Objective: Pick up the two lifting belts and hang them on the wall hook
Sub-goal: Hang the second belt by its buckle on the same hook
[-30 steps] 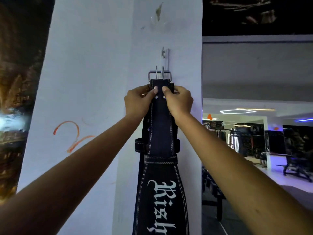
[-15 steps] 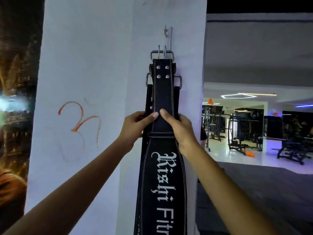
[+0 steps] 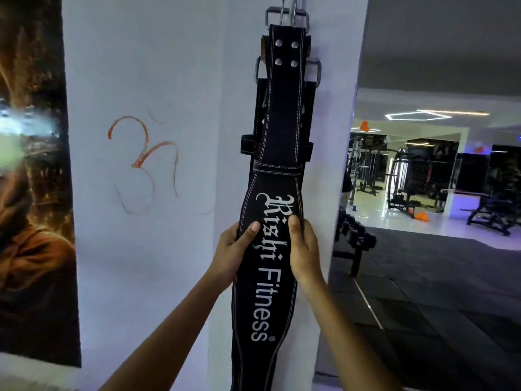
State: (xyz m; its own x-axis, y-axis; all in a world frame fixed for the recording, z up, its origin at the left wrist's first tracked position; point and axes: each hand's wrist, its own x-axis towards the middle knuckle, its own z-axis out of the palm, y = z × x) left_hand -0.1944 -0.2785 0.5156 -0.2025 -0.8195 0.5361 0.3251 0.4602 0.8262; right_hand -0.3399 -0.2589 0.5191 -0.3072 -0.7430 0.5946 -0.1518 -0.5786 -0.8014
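Two black lifting belts hang down the white pillar. The front belt (image 3: 284,114) carries white "Rishi Fitness" lettering, and its steel buckle (image 3: 286,15) sits at the frame's top edge, where the hook is mostly cut off. The second belt (image 3: 260,108) hangs behind it, showing only its edges and a steel buckle (image 3: 315,70). My left hand (image 3: 232,253) grips the front belt's left edge at the wide lettered part, thumb on its face. My right hand (image 3: 303,249) holds the right edge at the same height.
The white pillar (image 3: 158,80) bears an orange scribble (image 3: 146,156). A dark poster (image 3: 31,193) covers the wall on the left. To the right lie a dumbbell rack (image 3: 353,241), dark floor mats and gym machines (image 3: 408,182) farther back.
Both hands have slid down the front belt, from just under the buckle to the wide lettered part. The view has dropped, so the hook now sits at the top edge.
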